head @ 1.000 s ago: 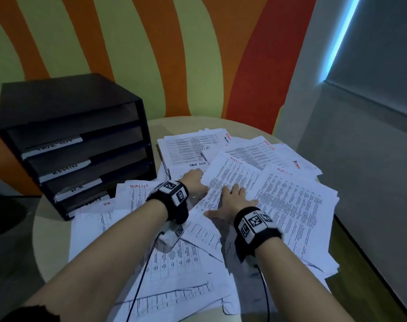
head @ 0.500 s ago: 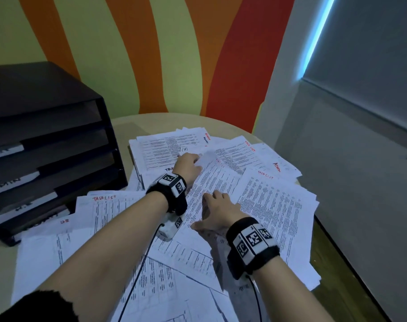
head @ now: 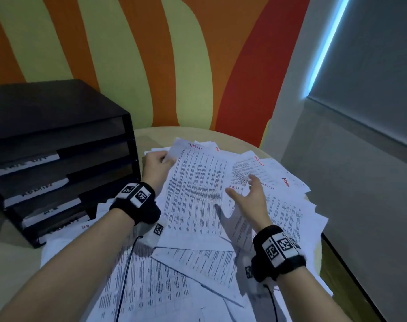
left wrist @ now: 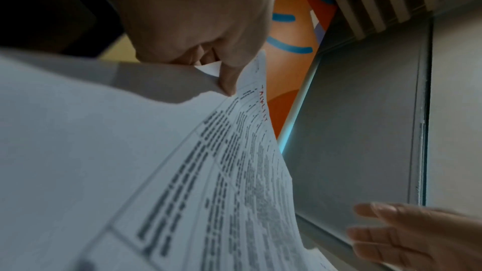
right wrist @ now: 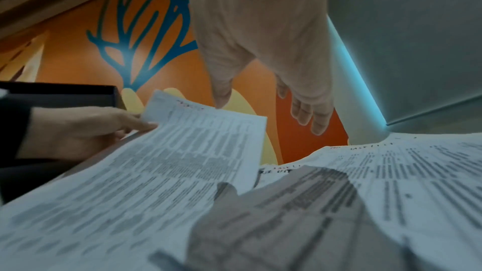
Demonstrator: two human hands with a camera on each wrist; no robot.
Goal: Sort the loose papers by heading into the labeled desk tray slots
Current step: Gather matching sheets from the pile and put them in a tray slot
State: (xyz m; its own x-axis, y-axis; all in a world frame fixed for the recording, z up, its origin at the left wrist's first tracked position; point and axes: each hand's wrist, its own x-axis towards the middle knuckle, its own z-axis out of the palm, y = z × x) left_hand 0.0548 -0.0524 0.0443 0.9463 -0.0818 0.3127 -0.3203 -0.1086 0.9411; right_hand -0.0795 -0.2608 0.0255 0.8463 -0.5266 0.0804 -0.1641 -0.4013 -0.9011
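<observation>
A printed sheet headed TASK LIST in red is lifted at its far left corner, where my left hand pinches it between thumb and fingers. The same sheet rises off the heap of loose papers in the right wrist view. My right hand hovers just right of the sheet with fingers spread and straight, holding nothing. The black desk tray with several white-labelled slots stands at the left, next to the left hand.
Papers headed TASK LIST and ADMIN cover most of the round beige table. A striped orange and green wall lies behind, a grey wall on the right. Wrist-camera cables trail over the near papers.
My left hand went from lying on the papers to pinching the top sheet's corner and raising it. My right hand lifted off the pile and spread open. The head view swung back left.
</observation>
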